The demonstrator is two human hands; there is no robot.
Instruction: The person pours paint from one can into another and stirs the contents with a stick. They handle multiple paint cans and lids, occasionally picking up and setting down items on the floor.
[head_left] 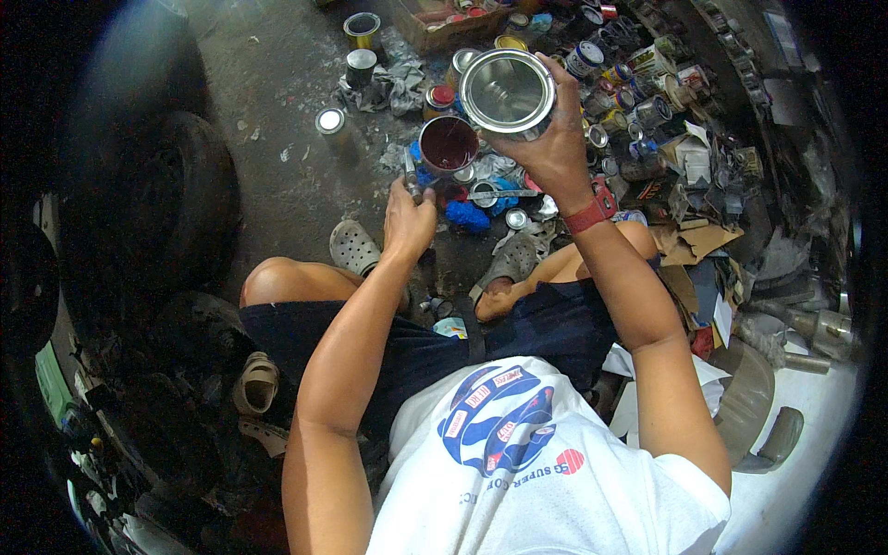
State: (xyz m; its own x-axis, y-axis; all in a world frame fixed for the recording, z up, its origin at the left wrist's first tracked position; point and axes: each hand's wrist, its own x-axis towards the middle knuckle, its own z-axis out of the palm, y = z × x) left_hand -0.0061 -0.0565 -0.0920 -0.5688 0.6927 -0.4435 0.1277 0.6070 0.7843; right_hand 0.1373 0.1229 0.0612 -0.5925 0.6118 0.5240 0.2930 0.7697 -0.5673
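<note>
Silver metal, round and open-topped, the can [507, 92] in the upper middle of the frame is gripped around its right side by the right hand [548, 153]. The left hand [412, 220], left of centre, has its fingers curled just below a round container of dark red liquid [449, 144]; whether it grips anything is unclear. Crumpled bright-blue plastic [467, 215] lies near centre, a white-topped round tin [329, 120] stands upper left, and assorted used tins [652, 111] crowd the upper right.
</note>
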